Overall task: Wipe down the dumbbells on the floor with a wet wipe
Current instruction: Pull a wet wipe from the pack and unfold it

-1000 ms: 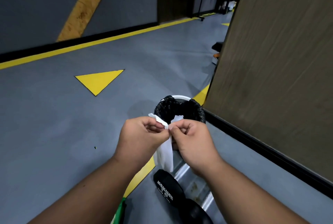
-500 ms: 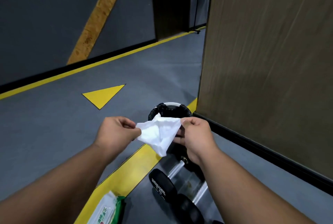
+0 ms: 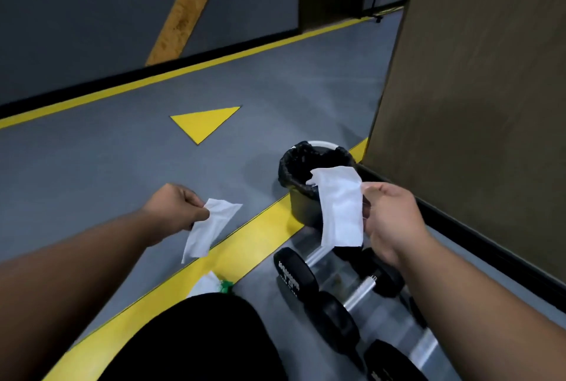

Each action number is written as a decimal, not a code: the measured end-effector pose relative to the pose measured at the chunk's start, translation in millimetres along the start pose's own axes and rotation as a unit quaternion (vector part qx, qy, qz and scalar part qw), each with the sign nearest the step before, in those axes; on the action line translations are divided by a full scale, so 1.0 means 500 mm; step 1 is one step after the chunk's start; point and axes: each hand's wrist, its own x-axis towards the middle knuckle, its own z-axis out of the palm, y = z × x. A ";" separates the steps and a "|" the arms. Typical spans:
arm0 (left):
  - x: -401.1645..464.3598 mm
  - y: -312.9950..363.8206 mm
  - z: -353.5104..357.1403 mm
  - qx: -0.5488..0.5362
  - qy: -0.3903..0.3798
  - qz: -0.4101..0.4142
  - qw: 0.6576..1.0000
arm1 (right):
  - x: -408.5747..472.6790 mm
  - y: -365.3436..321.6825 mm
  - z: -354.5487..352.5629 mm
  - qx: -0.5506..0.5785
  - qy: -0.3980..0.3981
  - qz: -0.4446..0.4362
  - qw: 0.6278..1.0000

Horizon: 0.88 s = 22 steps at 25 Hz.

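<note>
the left hand (image 3: pixel 176 206) pinches one white wet wipe (image 3: pixel 211 230) by its upper corner, between thumb and curled fingers, and the wipe hangs down folded and narrow below the hand. the right hand (image 3: pixel 390 221) pinches a second wet wipe (image 3: pixel 340 206) by its right edge; this one is more spread out, a wide sheet that hangs to the left of the hand. the two hands are well apart, and the two wipes do not touch each other.

below the right hand, on the grey floor (image 3: pixel 92 172), lie the dumbbells (image 3: pixel 330 298) with black heads and shiny metal handles. they lie side by side, and the lower edge of the right wipe hangs just above the nearest handle, without touching it as far as i can see. no hand touches the dumbbells.

just behind the right wipe stands a small bin (image 3: pixel 301 194) with a black bag inside; the top of the wipe covers part of its opening in the view. a yellow line (image 3: pixel 245 236) on the floor runs between the hands. below the left wipe, near the person's dark knee (image 3: pixel 196 341), a white and green packet (image 3: pixel 211 284) lies on this line, mostly hidden. to the right of the right hand stands a brown panel (image 3: pixel 474 105).
</note>
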 end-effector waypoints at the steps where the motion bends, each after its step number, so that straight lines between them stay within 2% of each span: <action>1: 0.008 -0.036 0.016 -0.006 -0.010 -0.016 1.000 | 0.002 0.008 -0.002 -0.005 -0.008 -0.001 1.000; 5: 0.047 -0.191 0.100 -0.055 -0.060 -0.094 0.992 | 0.004 0.045 0.005 -0.037 -0.036 0.013 0.999; 9: 0.083 -0.313 0.182 -0.061 -0.119 -0.155 0.979 | 0.006 0.080 0.003 -0.082 -0.043 0.035 0.995; 15: 0.131 -0.443 0.266 0.010 -0.133 -0.207 0.969 | 0.025 0.148 -0.004 -0.116 -0.057 0.081 0.988; 18: 0.144 -0.494 0.285 0.070 -0.114 -0.197 0.971 | 0.026 0.170 -0.009 -0.122 -0.057 0.097 0.986; 22: 0.152 -0.533 0.308 0.188 -0.127 -0.179 0.957 | 0.023 0.176 -0.005 -0.118 -0.049 0.097 0.987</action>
